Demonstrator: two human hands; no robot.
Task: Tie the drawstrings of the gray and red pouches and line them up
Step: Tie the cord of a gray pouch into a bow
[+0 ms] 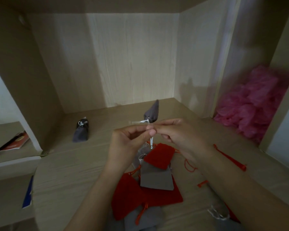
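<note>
Two-handed pinch on the white drawstring point(144, 121) of a gray pouch point(152, 113) (held mid-air, bottom tipped away): left hand point(125, 144) and right hand point(182, 135) nearly touching above the tabletop point(70, 172); tied pouch point(81, 132) lying far left.

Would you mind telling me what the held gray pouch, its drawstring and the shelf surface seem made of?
Gray pouch: soft matte cloth, perhaps velvet or felt; it bunches softly. Drawstring: glossy silvery cord, catching light. Shelf surface: pale wood-grain board, probably laminate, smooth and matte.

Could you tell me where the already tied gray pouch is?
Head view: the tied gray pouch lies on the wooden surface, left of the left hand, near the left wall.
</note>
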